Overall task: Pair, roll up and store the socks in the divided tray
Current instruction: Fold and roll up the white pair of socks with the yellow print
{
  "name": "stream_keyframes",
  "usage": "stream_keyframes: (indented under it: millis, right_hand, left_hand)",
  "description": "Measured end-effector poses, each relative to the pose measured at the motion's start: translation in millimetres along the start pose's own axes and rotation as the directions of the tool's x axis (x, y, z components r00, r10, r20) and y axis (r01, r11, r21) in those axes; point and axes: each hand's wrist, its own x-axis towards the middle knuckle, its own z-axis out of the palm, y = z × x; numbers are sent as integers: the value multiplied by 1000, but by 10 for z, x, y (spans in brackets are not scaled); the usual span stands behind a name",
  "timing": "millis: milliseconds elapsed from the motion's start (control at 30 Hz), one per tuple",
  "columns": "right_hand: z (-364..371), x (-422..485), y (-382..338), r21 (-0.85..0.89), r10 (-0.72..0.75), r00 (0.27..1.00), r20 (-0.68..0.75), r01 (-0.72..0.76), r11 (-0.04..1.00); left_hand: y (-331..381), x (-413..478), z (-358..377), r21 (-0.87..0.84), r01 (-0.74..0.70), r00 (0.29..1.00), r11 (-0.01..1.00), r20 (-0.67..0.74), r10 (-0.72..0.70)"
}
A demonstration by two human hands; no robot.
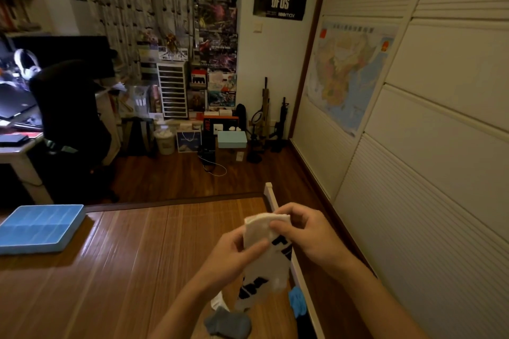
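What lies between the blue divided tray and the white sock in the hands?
In the head view, only bare bamboo mat separates the blue divided tray from the white sock.

Single wide-angle view from head height, facing forward and down, close above left hand [231,256] and right hand [308,231], across a brown slatted mat [124,270], perhaps a bed's.

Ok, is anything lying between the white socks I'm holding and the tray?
Nothing visible. Bare mat runs from the white socks to the tray; the grey sock and blue sock lie nearer you, off that path.
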Motion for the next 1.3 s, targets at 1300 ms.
stream_keyframes:
  millis: [1300]
  right_hand:
    - [-351, 164, 737, 731, 625, 741, -245, -283, 621]
  left_hand:
    - [-445, 18, -61, -396, 414, 842, 819, -175, -510]
